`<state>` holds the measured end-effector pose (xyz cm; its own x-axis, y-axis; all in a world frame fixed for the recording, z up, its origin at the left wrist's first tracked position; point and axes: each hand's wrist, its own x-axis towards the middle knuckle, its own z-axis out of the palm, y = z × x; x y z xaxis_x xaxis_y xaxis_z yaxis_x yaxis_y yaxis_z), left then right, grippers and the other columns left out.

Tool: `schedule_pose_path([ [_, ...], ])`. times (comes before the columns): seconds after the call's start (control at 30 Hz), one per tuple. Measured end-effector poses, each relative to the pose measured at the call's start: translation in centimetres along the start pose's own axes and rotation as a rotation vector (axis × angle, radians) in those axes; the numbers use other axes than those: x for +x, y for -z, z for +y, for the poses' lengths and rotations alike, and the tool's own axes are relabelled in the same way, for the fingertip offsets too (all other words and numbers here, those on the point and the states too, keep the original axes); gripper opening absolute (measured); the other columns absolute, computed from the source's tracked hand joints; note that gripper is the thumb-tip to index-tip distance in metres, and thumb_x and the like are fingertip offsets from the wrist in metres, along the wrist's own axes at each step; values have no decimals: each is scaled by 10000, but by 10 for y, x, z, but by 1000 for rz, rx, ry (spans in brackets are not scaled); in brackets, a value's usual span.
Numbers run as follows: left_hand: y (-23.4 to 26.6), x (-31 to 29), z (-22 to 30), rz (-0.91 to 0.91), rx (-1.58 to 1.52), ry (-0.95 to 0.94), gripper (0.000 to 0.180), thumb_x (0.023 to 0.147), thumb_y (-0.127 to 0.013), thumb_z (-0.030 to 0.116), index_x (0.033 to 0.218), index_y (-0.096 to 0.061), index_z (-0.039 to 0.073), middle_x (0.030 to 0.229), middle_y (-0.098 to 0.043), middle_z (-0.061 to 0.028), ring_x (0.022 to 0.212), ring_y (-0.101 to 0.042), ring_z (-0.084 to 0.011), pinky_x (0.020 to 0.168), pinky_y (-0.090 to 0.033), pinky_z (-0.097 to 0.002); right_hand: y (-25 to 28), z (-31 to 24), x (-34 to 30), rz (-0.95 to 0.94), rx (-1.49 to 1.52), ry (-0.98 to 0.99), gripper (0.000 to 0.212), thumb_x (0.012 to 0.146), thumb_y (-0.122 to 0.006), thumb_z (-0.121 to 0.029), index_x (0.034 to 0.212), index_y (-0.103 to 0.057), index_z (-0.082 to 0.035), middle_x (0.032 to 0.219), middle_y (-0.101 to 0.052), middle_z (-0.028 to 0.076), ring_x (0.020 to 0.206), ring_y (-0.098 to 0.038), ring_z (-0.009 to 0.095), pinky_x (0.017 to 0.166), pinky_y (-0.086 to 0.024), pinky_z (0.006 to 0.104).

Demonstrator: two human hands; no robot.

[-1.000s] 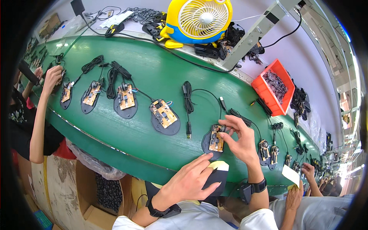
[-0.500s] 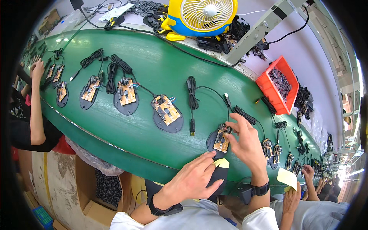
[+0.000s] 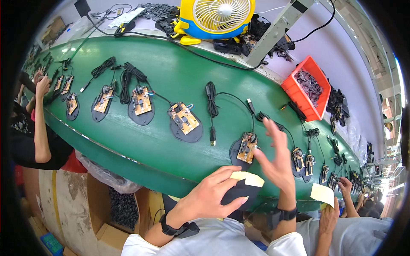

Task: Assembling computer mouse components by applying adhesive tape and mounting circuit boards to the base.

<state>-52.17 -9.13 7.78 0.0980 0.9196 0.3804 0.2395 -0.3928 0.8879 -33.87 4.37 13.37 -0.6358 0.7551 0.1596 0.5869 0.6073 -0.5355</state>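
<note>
A dark mouse base [image 3: 235, 154] with a tan circuit board [image 3: 246, 149] on it lies on the green belt in front of me; its cable runs away to a coiled bundle. My right hand [image 3: 277, 160] hovers just right of the board, fingers spread and somewhat blurred, holding nothing. At the belt's near edge my left hand [image 3: 209, 194] has a black sheet with yellow backing [image 3: 249, 178] between thumb and fingers. Its fingertips reach the near rim of the mouse base. Part of the sheet is hidden behind the hand.
More mouse bases with boards [image 3: 185, 119] and coiled cables lie along the belt on both sides. Behind stand a yellow-blue fan [image 3: 183, 26] and an orange bin [image 3: 294, 88] of dark parts. Co-workers' hands [image 3: 328, 217] are at right and far left; one has a yellow sheet [image 3: 322, 194].
My right hand has lifted off the circuit board and its fingers have spread. The sheet in my left hand has turned, showing more yellow. The whole view has shifted slightly.
</note>
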Motion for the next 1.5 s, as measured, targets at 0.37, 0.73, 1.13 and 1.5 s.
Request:
schedule_pose_path([
  [0.37,-12,-10,24,44,-22,-10,405,804,-829,140,1118,-670,-61,1090,-648,-180,997,-658,-362,855,-547,-410,1,-50,-78,197,342,59,569,706,-886,61,1236,-690,-13,963,-780,111,851,-674,214,739,-570,334],
  [0.73,-12,-10,12,60,41,-29,308,797,-822,92,1030,-683,-54,986,-619,-181,1106,-647,-395,884,-556,-440,-24,-17,-66,364,561,-364,296,858,-812,20,1122,-684,56,941,-766,105,862,-703,126,748,-582,276],
  [1.13,11,-13,-3,-78,45,-36,289,761,-829,102,950,-681,-59,961,-619,-175,1257,-630,-425,923,-579,-461,-76,-24,-42,492,266,-417,142,845,-835,29,952,-743,41,848,-739,83,713,-645,102,653,-526,248],
  [1.5,11,-12,-5,-106,16,-45,299,761,-828,111,946,-665,-58,978,-616,-186,1255,-626,-430,925,-581,-461,-75,-25,-41,534,139,-362,116,817,-834,49,906,-768,13,786,-715,87,656,-645,140,613,-511,270],
])
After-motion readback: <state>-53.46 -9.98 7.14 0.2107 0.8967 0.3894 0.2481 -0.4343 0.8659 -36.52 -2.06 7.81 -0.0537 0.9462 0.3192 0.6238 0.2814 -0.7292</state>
